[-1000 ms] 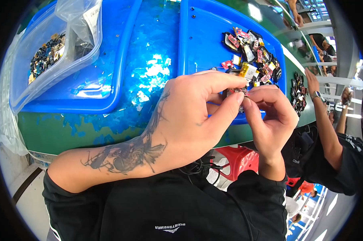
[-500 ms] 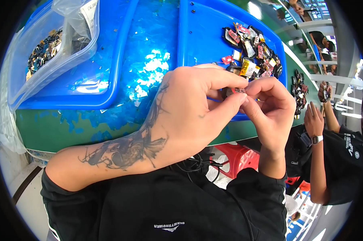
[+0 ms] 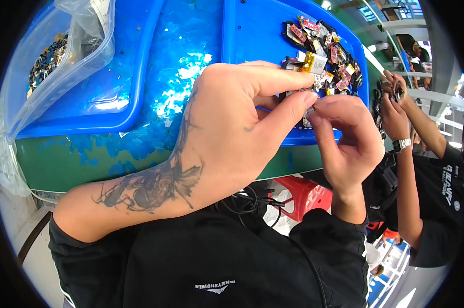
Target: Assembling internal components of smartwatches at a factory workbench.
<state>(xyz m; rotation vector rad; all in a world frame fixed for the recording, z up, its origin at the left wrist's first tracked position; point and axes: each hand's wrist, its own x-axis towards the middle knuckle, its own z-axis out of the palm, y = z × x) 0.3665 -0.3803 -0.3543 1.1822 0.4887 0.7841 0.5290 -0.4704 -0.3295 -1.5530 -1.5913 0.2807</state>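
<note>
My left hand (image 3: 237, 102), its forearm tattooed, reaches over the right tray with thumb and forefinger pinched on a small electronic device, mostly hidden by the fingers. Just beyond that forefinger show a silver battery with yellow tape (image 3: 314, 62) and a black casing edge (image 3: 292, 65); they seem to belong to the held device. My right hand (image 3: 351, 136) meets the left fingertips, its thumb and curled forefinger closed together. What it grips there is too small and covered to name. Behind the hands lies a pile of small electronic parts (image 3: 339, 77) with red boards.
The right blue tray (image 3: 257, 31) holds the pile. On the left, another blue tray (image 3: 124, 115) carries a clear plastic bin (image 3: 80, 77) of small dark parts (image 3: 48, 59). Blue film scraps (image 3: 162, 110) cover the green table (image 3: 52, 164). A co-worker's hands (image 3: 396, 110) work at right, near a red stool (image 3: 311, 197).
Both my hands have shifted slightly up, away from my body. The red board piece seen between my fingertips is now hidden. The co-worker's two hands have come together.
</note>
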